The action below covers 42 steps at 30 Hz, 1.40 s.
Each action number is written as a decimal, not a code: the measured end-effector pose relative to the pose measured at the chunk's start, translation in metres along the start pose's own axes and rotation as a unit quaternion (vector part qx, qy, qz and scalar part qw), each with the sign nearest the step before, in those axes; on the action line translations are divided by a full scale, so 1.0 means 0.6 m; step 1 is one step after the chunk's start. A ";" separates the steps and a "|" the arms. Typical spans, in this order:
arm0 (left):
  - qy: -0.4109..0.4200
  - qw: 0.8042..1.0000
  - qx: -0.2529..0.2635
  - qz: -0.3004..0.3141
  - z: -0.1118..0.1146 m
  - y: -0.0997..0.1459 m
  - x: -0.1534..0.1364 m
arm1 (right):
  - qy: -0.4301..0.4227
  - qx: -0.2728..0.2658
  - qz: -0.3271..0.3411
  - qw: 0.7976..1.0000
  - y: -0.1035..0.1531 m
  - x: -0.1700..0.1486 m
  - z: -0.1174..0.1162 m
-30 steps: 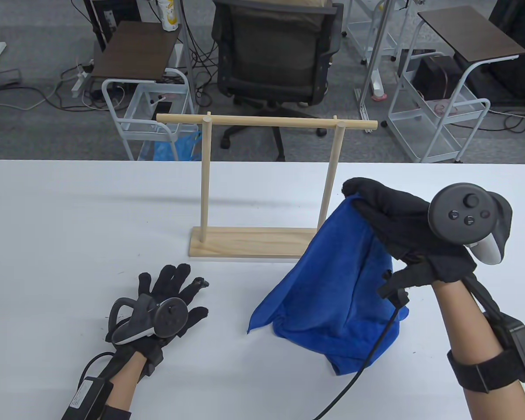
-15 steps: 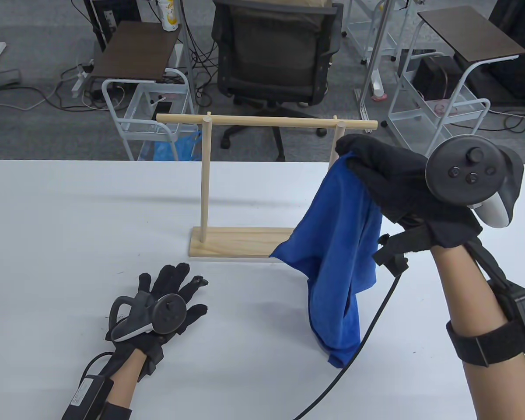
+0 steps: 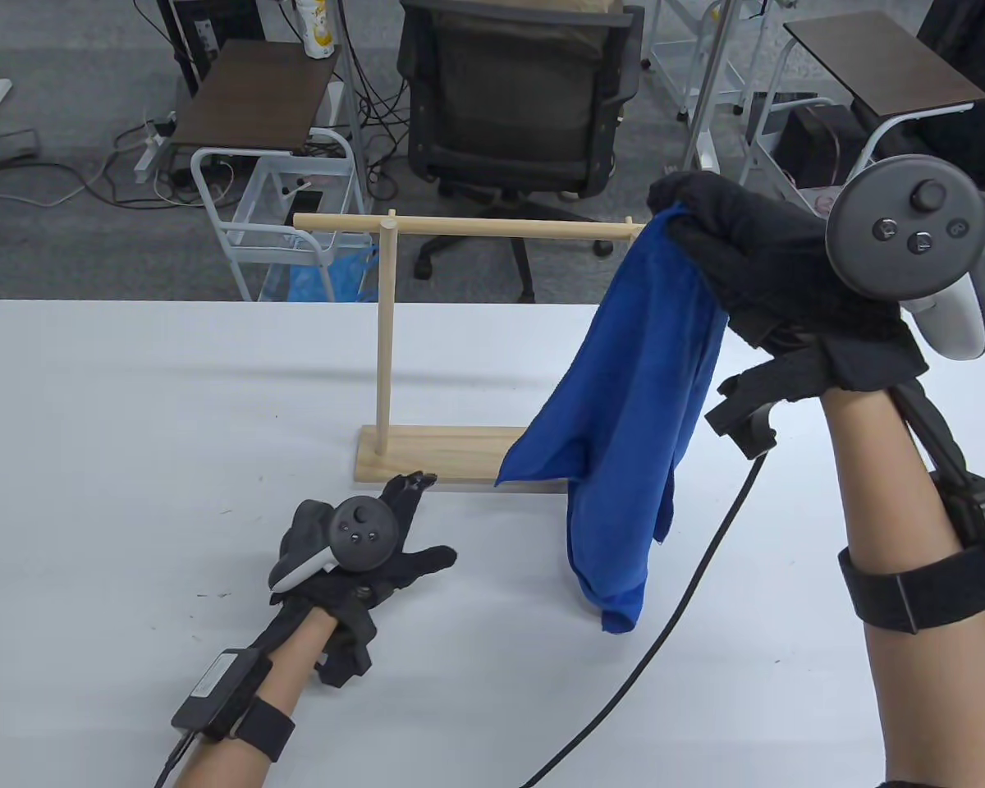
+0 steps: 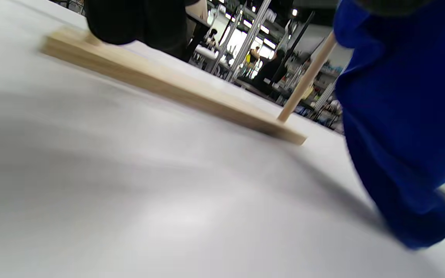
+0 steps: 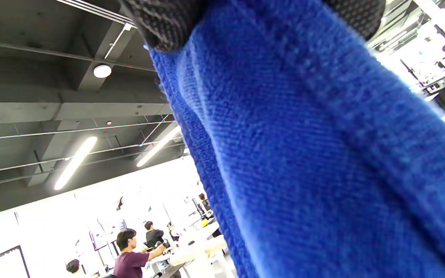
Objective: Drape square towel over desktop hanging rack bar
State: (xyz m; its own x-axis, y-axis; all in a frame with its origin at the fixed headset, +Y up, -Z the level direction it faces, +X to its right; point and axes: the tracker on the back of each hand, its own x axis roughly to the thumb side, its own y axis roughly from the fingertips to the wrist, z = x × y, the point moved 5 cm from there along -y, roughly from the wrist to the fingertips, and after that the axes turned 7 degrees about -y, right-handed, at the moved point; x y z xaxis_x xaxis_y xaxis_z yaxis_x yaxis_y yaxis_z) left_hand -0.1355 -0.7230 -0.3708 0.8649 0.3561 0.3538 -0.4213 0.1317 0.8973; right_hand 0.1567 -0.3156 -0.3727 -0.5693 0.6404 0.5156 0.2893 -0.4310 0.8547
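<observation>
Our right hand (image 3: pixel 755 263) pinches the top of the blue towel (image 3: pixel 632 410), holding it up by the right end of the rack bar (image 3: pixel 492 227); the cloth hangs down below that hand, its tip near the table (image 3: pixel 131 410). Our left hand (image 3: pixel 369 542), fingers spread and holding nothing, reaches the rack's base (image 3: pixel 443 464) just ahead
</observation>
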 end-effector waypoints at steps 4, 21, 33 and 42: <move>0.034 0.994 0.099 0.003 -0.008 -0.036 0.083 | 0.008 -0.001 -0.003 1.000 -0.007 0.006 0.005; -0.103 0.956 0.274 -0.009 -0.155 -0.016 0.123 | 0.011 -0.058 -0.057 0.997 -0.001 -0.037 0.054; -0.047 0.927 0.367 -0.068 -0.419 0.071 0.042 | -0.035 -0.117 -0.106 0.987 0.026 -0.110 0.109; 0.010 0.937 0.347 -0.047 -0.541 0.088 -0.013 | -0.070 -0.135 -0.131 0.980 0.049 -0.169 0.119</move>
State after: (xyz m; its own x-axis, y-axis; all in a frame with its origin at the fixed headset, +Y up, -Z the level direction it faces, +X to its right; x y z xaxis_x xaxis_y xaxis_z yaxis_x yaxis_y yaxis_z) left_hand -0.2532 -0.4186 -0.4119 0.8811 0.3905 0.2667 -0.0595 -0.4678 0.8818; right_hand 0.2777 -0.3480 -0.3959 -0.4792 0.8246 0.3007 -0.0779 -0.3813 0.9212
